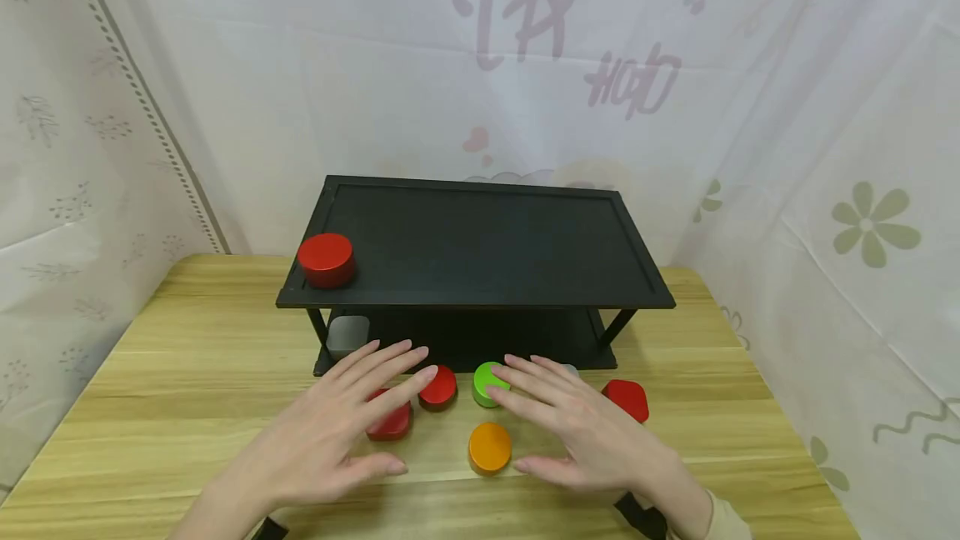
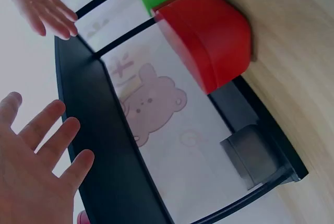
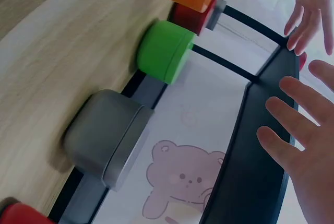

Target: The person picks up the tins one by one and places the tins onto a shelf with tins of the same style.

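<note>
Orange tin placed between left hand and right hand, both held spread above counter; green tin set near black shelf front edge; red tin seated on top, left edge.

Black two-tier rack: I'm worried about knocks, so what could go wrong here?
The red round container sits near the left edge of the rack's top tier, so a bump might dislodge it. In the head view, the right hand overlaps the green container and nearly meets the orange container; a sweep could knock either.
</note>
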`<state>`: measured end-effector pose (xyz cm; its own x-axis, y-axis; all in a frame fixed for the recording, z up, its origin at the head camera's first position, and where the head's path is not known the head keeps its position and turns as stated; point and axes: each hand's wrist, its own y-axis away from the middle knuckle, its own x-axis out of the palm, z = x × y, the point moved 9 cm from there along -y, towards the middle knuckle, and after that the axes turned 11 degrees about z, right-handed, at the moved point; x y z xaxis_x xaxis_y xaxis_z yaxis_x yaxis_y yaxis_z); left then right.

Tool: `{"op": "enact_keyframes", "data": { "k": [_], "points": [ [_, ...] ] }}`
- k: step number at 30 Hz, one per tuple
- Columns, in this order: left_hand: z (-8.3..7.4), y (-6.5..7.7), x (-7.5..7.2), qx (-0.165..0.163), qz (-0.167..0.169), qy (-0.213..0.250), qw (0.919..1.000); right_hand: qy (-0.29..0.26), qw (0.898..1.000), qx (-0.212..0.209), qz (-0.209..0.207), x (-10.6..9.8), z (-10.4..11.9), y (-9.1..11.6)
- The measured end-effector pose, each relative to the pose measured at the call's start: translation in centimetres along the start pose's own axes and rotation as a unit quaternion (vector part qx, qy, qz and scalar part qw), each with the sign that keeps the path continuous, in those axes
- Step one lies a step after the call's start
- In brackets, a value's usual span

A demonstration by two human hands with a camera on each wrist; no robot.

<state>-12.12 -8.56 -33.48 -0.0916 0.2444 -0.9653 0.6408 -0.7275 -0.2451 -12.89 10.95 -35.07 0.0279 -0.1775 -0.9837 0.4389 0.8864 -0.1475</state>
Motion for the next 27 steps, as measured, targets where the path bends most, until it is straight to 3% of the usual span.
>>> {"op": "enact_keyframes", "data": {
  "k": [8,20,27],
  "points": [
    [-0.3,-0.7,-1.8,0.034,-0.058,0.021,0.9976,-0.021,0.999,0.014,-0.020,-0.5,-0.5,-0.3],
    [1.3,-1.0,-2.7,-0.006,-0.054,0.052,0.9971,-0.054,0.997,0.048,-0.024,-0.6,-2.1,-0.5],
    [1.9,-0.8,-4.2,0.002,-0.086,0.074,0.9935,-0.072,0.994,0.077,-0.006,0.4,-3.0,-0.5]
  ]
}}
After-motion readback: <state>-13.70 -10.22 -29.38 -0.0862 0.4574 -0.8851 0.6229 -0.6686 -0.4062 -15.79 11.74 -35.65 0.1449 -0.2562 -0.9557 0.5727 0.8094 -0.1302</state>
